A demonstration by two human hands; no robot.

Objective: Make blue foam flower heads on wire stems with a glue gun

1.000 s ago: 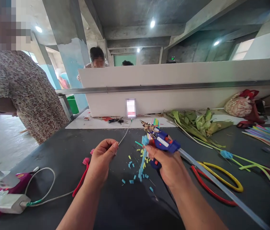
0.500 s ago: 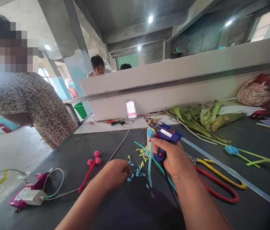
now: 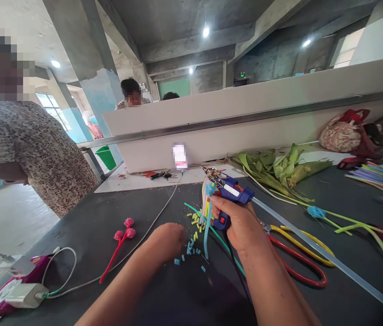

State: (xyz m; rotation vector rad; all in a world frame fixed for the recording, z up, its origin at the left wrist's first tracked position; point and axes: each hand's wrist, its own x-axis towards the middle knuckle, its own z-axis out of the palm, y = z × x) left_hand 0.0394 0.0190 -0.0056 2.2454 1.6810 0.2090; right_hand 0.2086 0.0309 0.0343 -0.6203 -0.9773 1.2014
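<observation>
My right hand (image 3: 241, 219) pinches a blue fuzzy stem (image 3: 207, 237) between thumb and finger. At the stem's top is a blue fuzzy tuft (image 3: 209, 188). Right against this hand is a blue glue gun (image 3: 234, 189) with a long clear glue stick (image 3: 289, 231) out of its back; whether the hand also bears the gun I cannot tell. My left hand (image 3: 167, 240) is low over the table with curled fingers, beside small cut blue pieces (image 3: 190, 248). Its fingertips are partly hidden, and anything between them is too small to make out. Yellow cut pieces (image 3: 196, 220) lie farther back.
Red-and-yellow-handled scissors (image 3: 325, 278) lie right of my right forearm. A pink flower stem (image 3: 117, 251) and a purple power strip (image 3: 37, 267) are at left. Green husks (image 3: 289, 170) and a bundle of coloured stems (image 3: 378, 179) lie at back right. A person (image 3: 25, 145) stands at left.
The camera view has swung slightly right, so most things sit farther left. My left hand has shifted a little over the cut pieces. My right hand keeps its pinch on the blue stem.
</observation>
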